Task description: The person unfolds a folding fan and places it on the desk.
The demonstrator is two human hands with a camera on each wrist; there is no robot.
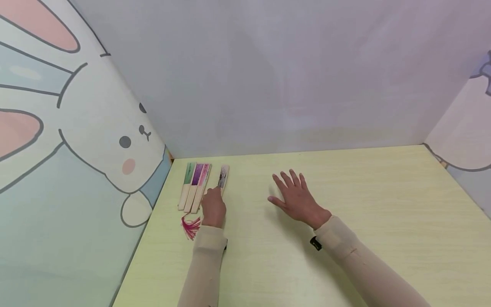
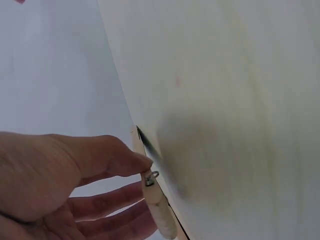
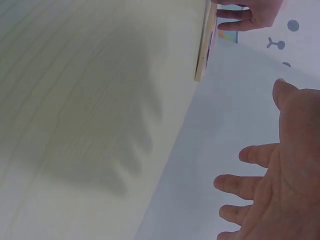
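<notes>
the right hand [image 3: 282,170] shows its palm to the right wrist camera, fingers spread, in front of a pale grey wall [image 3: 200,150]. a fingered shadow [image 3: 120,115] lies on the wood-grained bench [image 3: 45,65]. at the top, the left hand [image 3: 258,12] is at a folded fan [image 3: 201,57].

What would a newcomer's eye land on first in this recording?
Probably the large white cartoon rabbit on the left wall. Next, three closed wooden folding fans with green, purple and pink tops, side by side at the far left of the pale yellow wood-grain table, a magenta tassel nearer the camera. Right of them, the left hand pinches a fourth wooden fan with a grey-and-black top.
</notes>
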